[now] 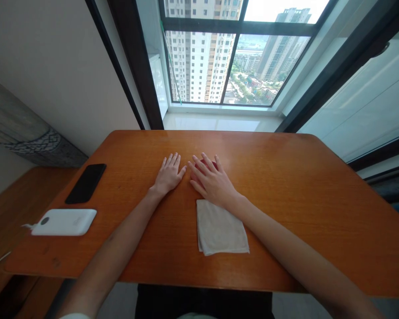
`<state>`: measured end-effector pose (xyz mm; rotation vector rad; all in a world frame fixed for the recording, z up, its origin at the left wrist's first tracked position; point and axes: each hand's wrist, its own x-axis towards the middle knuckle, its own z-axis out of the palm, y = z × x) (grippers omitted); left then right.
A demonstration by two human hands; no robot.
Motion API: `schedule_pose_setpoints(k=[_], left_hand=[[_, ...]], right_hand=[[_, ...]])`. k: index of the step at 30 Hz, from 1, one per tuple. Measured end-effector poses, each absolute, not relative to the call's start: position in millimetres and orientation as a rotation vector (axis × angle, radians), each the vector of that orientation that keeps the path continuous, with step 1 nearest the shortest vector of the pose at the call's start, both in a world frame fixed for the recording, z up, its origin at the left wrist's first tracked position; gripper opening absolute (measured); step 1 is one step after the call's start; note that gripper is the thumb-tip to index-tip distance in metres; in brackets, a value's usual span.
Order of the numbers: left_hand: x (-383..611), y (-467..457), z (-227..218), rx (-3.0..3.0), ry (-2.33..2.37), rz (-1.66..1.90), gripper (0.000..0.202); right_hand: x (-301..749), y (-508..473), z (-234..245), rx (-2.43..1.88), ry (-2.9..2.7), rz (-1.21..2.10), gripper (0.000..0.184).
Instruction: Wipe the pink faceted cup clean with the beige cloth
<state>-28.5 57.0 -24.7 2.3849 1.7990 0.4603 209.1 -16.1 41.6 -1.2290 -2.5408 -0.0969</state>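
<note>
At the near side, one wooden table (286, 257) is seen, its near edge crossed by two bare forearms. One folded pale cloth (221, 230) is laid near the middle of the near half, one of its corners hidden by the right wrist. To the left, one white device (66, 222) with one dark round spot is set down flat, a short white cable at its left end. Just beyond it, one black phone (85, 183) is laid at a slant near the left edge.

Farther in, two hands are held just beside each other. The left hand (169, 173) is rested flat on the wood with fingers spread, and nothing is seen held in it. The right hand (210, 179) is laid, fingers fanned out, over one small red object (214, 164); the object is mostly covered, so its full shape cannot be told.

Past the table, one gray curtain (26, 126) is hung at the left. At the far side, one window (238, 27) is divided into four visible panes, through which at least two towers (199, 57) are seen.
</note>
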Motion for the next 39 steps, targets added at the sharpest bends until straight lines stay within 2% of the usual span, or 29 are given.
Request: schedule_pose_setpoints(k=[5, 13, 19, 22, 25, 29, 32, 35, 39], left_hand=[[-27.6, 55.5, -20.8, 2.366, 1.807, 0.408, 0.075], [-28.6, 57.4, -24.9, 2.369, 1.804, 0.447, 0.073], [-26.6, 56.7, -21.8, 2.374, 1.847, 0.360, 0.075], [-25.3, 55.7, -19.3, 2.380, 1.876, 0.317, 0.074], [-24.7, 54.8, -18.0, 2.394, 1.883, 0.321, 0.073], [-24.1, 53.7, -16.3, 2.394, 1.880, 0.291, 0.075], [-24.1, 53.2, -15.2, 2.388, 1.886, 0.270, 0.076], [-24.3, 53.3, -15.0, 2.388, 1.879, 0.275, 0.076], [-24.3, 53.4, -14.6, 2.384, 1.880, 0.273, 0.076]], right_hand=[[221.8, 4.7, 38.4, -1.414, -2.546, -0.166, 0.065], [379.3, 23.9, 36.4, -2.048, -2.157, -0.279, 0.072], [452.7, 24.4, 38.8, -2.321, -1.939, -0.313, 0.073], [446.7, 19.6, 46.5, -2.284, -1.882, -0.321, 0.075], [396.9, -14.6, 50.2, -2.089, -1.892, -0.401, 0.077], [289.0, -113.6, 36.4, -1.510, -2.348, -0.284, 0.072], [239.8, -171.5, 15.9, -1.247, -2.627, -0.132, 0.086], [258.7, -178.2, -3.9, -1.359, -2.601, -0.125, 0.082], [365.1, -150.1, -22.0, -1.743, -2.352, -0.228, 0.074]])
